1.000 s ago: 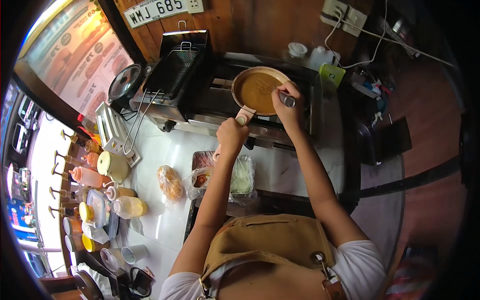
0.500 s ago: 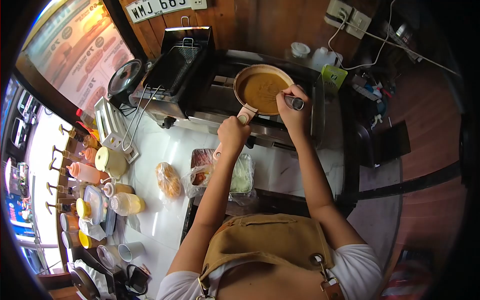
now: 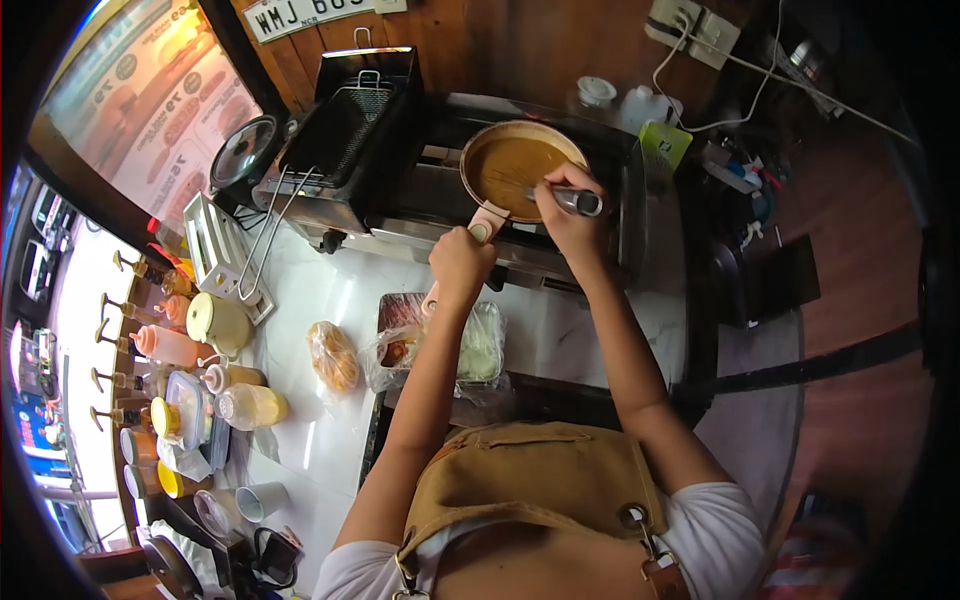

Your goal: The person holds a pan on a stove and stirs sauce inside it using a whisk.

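A round pan [image 3: 470, 160] of brown sauce sits on the stove [image 3: 410, 232]. My left hand [image 3: 461, 264] is wrapped round its pink handle, on the near side of the pan. Over the pan's right part, my right hand [image 3: 572, 215] grips a whisk [image 3: 578, 201] by its metal handle, the wires dipping into the sauce. Below my left forearm lie a tray of reddish food [image 3: 402, 312] and a tray of pale green food [image 3: 482, 345], both partly under plastic wrap.
A fryer with a wire basket [image 3: 355, 125] stands left of the pan. Sauce bottles [image 3: 165, 345] and jars line the counter's left side, near a bag of buns [image 3: 332, 357] and a white rack [image 3: 222, 250]. Cords hang from outlets [image 3: 714, 40] at the upper right.
The whisk has shifted in the sauce with my right hand, first toward the near right, then back left, and its handle now points more to the right. My left hand keeps its hold.
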The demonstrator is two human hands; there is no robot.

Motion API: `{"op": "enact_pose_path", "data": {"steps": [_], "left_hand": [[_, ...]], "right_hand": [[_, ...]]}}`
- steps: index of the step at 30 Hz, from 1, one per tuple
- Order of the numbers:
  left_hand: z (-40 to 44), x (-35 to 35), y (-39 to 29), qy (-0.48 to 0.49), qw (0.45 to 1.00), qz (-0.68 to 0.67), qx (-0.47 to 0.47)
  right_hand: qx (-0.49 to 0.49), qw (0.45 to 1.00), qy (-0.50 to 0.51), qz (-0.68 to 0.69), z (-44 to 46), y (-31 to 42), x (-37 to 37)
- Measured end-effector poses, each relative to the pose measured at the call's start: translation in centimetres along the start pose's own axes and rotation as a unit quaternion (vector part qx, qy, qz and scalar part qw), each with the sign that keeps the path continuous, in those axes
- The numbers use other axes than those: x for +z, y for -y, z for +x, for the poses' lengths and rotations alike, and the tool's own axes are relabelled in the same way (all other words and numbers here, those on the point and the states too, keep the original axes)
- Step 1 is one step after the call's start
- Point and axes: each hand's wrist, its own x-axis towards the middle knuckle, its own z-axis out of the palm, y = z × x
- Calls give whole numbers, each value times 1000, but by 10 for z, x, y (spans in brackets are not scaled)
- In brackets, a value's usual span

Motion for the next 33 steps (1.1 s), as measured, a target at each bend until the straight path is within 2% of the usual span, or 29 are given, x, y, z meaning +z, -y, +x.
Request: {"op": "enact_pose_path", "data": {"steps": [2, 4, 6, 10, 11, 13, 14, 16, 18, 20, 23, 25, 28, 31, 33], "left_hand": [[-2, -2, -3, -4, 1000, 1, 1], [-1, -6, -4, 4, 1000, 3, -9], [-1, -5, -2, -2, 1000, 4, -3], [-1, -4, -2, -3, 1000, 1, -4], [-1, -2, -1, 4, 1000, 2, -2], [0, 0, 0, -2, 1000, 2, -1], [-1, 0, -2, 1, 1000, 2, 3], [-1, -4, -3, 2, 1000, 7, -8], [0, -4, -2, 2, 1000, 4, -4], [2, -5, 0, 5, 1000, 3, -2], [2, 2, 3, 2, 1000, 2, 4], [3, 7, 5, -5, 1000, 9, 8], [1, 3, 1, -15, 999, 19, 20], [1, -1, -1, -7, 1000, 26, -3], [1, -1, 0, -9, 1000, 21, 12]], "right_hand": [[-35, 999, 24, 27, 6, -17, 12], [-48, 999, 7, 19, 8, -28, 19], [-94, 992, -78, -34, 14, -33, 20], [-11, 998, -45, -54, 4, -7, -4], [-6, 997, -45, -58, 1, -8, -5], [-10, 999, 24, 34, 1, -9, -2], [-20, 999, 33, 25, 2, -13, 3], [-40, 999, 9, 24, 5, -25, 13], [-72, 996, -58, 5, 7, -42, 19], [-59, 993, -95, -32, 6, -43, 14], [-36, 994, -99, -42, -3, -26, 0], [-40, 999, -29, -11, -7, -7, -6], [-18, 998, 27, 54, -4, -26, 10], [-63, 996, -31, 55, 10, -49, 26], [-62, 996, -70, -9, 16, -51, 20]]}}
